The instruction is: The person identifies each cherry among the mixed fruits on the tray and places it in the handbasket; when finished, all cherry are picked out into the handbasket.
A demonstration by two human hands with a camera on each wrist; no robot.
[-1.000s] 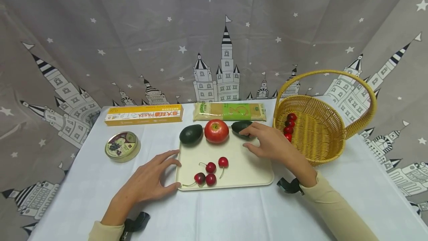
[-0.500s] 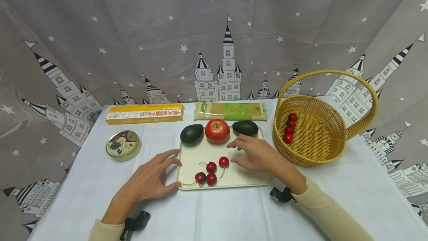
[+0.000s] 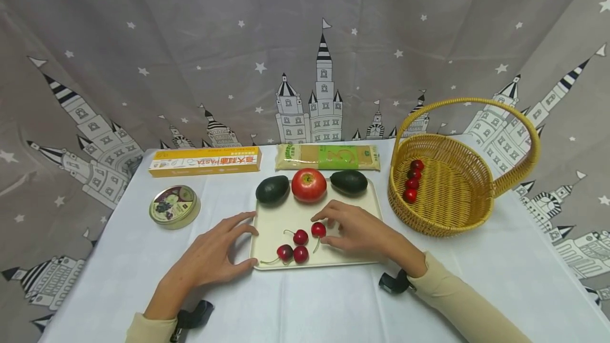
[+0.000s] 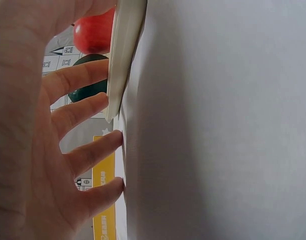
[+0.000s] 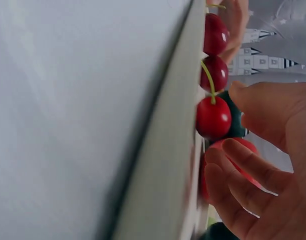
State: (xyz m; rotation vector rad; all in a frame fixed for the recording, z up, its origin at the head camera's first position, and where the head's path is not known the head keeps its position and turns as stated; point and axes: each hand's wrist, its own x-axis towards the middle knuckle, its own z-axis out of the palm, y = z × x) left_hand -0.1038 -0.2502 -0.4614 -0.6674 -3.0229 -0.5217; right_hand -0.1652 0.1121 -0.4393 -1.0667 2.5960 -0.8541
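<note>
Several cherries lie on the cream tray (image 3: 352,258) in the head view. My right hand (image 3: 358,231) is over the tray, with thumb and fingers on either side of the rightmost cherry (image 3: 318,229). In the right wrist view a gap shows between the thumb (image 5: 258,102) and the fingers, and that cherry (image 5: 213,118) is not gripped. My left hand (image 3: 209,255) rests at the tray's left edge, its spread fingers touching the rim (image 4: 124,50). A tomato (image 3: 308,185) sits between two avocados, the left one (image 3: 272,190) and the right one (image 3: 349,182), along the tray's back.
On the right stands a wicker basket (image 3: 457,195) with a tall handle and several red cherries (image 3: 412,181) inside. A yellow pasta box (image 3: 205,162) and a noodle packet (image 3: 327,157) lie behind the tray. To the left is a round tin (image 3: 175,207).
My right hand has moved left and toward me, from beside the right avocado to the rightmost cherry. My left hand stays at the tray's edge.
</note>
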